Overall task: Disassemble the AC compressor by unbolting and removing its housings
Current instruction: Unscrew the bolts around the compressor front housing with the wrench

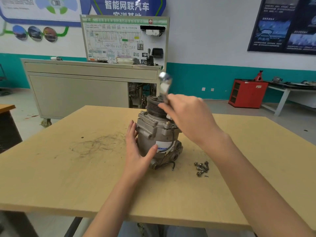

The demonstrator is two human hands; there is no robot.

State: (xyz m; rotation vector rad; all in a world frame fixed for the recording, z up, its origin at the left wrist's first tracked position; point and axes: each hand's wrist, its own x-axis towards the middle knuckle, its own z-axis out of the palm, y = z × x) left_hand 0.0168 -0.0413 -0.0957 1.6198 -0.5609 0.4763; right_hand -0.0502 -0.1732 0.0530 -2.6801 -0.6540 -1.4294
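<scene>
One tan worktop (68,177) carries one grey AC compressor (153,134), upright toward the far edge, ribbed pulley on top. The left hand (136,151) presses it, fingers straight. The right hand (186,117) has its grip closed round one blurred ratchet (165,84). Four or five loose bolts (201,167) lie near its right-edge side.

Reaches both bare forearms (248,168) forward from the lower edge of view. Rests the left hand (136,147), fingers straight and thumb spread, against the side of the compressor (153,134). Curls the right hand (186,115), raised higher, round the handle of a ratchet wrench (165,84), back of hand up.
</scene>
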